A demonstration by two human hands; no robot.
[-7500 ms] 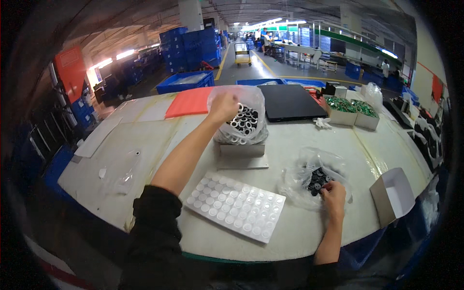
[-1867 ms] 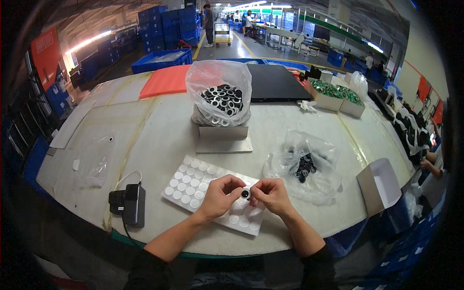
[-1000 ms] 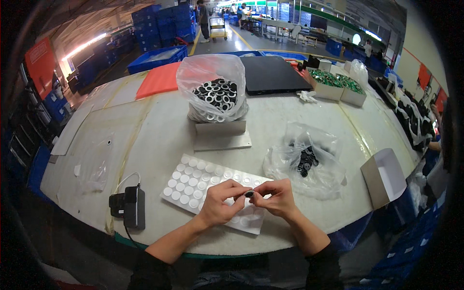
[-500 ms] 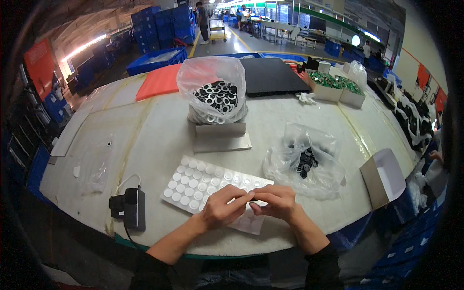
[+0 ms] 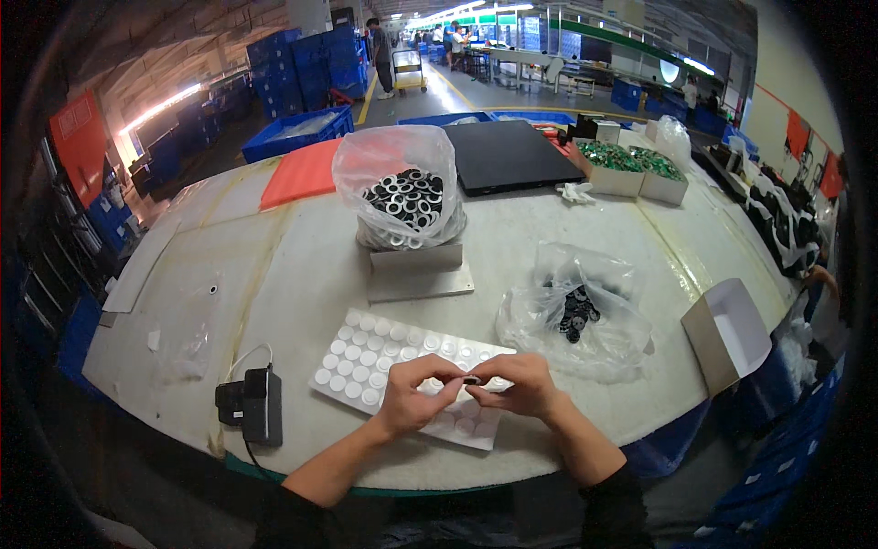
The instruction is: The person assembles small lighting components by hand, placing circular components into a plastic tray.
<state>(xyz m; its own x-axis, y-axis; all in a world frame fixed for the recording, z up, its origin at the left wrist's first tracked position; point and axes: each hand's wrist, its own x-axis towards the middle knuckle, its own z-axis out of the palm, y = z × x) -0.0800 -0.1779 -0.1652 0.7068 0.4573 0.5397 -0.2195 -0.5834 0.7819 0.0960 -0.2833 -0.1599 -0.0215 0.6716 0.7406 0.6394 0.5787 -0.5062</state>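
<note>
Above a white tray (image 5: 333,383) with rows of round white discs, my two hands meet at the fingertips. Between them is a small round part (image 5: 471,380), dark with a pale edge. My left hand (image 5: 413,395) pinches it from the left with thumb and forefinger. From the other side, the thumb and forefinger of my right hand (image 5: 519,386) grip it too. Behind the tray, a clear plastic bag (image 5: 389,156) holds many black and silver rings (image 5: 410,198). To the right, another clear bag (image 5: 604,352) lies open around small black round pieces (image 5: 578,314).
A black power adapter (image 5: 262,407) with a cord lies left of the tray. An open cardboard box (image 5: 722,339) stands at the right edge. Farther back are a black flat slab (image 5: 512,156), red foam (image 5: 300,172) and boxes of green circuit boards (image 5: 611,157).
My fingers have shifted around the small part, which now shows more plainly between the fingertips. The whole view has tilted slightly; the things on the table stay in place.
</note>
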